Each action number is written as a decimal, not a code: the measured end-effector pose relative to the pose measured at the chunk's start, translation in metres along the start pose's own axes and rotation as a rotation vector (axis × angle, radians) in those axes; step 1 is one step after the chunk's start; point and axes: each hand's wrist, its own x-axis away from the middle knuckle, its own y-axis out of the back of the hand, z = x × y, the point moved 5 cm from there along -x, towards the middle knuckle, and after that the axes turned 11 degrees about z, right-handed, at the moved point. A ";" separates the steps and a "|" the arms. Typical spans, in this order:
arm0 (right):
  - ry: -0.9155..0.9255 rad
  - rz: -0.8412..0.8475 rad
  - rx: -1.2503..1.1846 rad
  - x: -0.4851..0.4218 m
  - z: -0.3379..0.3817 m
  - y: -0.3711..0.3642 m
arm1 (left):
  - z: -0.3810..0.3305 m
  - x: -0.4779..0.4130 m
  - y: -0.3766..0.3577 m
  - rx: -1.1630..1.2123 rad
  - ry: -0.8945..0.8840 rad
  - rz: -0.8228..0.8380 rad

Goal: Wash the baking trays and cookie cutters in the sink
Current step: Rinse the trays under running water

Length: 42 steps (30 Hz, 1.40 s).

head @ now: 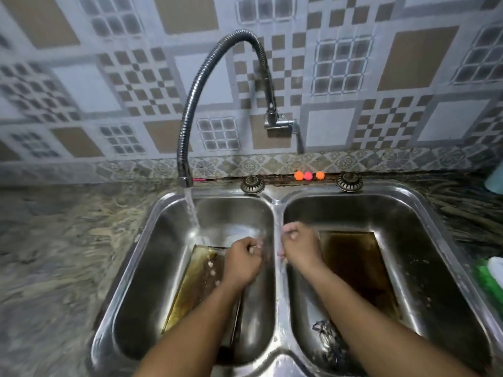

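curled fingers (255, 244) of the left hand (242, 259) and curled fingers (290, 232) of the right hand (300, 247) meet on either side of the divider (278, 300) of a steel double sink (147, 281). motion blur makes it impossible to tell whether they pinch anything. a small pink smear shows at the right hand's lower edge, right on the divider. both bare forearms reach in from the near rim, one on each side of the divider.

the task's things lie low in the bowls. one stained baking tray (190, 284) leans in the bowl left of the divider, partly under the left wrist. a darker tray (356, 270) rests in the bowl right of it, beyond the right forearm. a dark scrubber (324, 333) sits near that bowl's near corner. no cookie cutter can be made out.

a flexible faucet hose (190, 104) arches from the wall behind the divider, and its water stream (192, 213) falls into the left bowl's far end. two sink plugs (252, 184) sit on the rim behind the divider, with three small coloured balls (308, 175) between them. a patterned stone tabletop (54, 254) surrounds the sink. something green (490, 281) lies far right of the divider.
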 end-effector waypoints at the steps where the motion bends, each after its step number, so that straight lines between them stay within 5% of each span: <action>1: -0.028 0.044 -0.024 0.006 -0.004 -0.027 | 0.019 0.000 0.014 -0.005 0.028 0.002; 8: -0.379 0.323 0.367 0.036 -0.105 -0.170 | 0.135 0.034 0.087 -0.241 0.353 0.079; 15: -0.574 0.276 0.570 0.049 -0.141 -0.203 | 0.191 0.051 0.118 -0.275 0.470 0.151; 24: -0.473 0.150 0.312 0.039 -0.133 -0.185 | 0.160 0.034 0.148 -0.093 0.238 0.018; 34: -0.393 0.089 0.242 0.023 -0.061 -0.120 | 0.125 0.014 0.157 0.121 0.326 0.099; 42: -0.383 0.111 0.761 0.045 -0.033 -0.127 | 0.125 0.030 0.152 0.182 0.303 0.038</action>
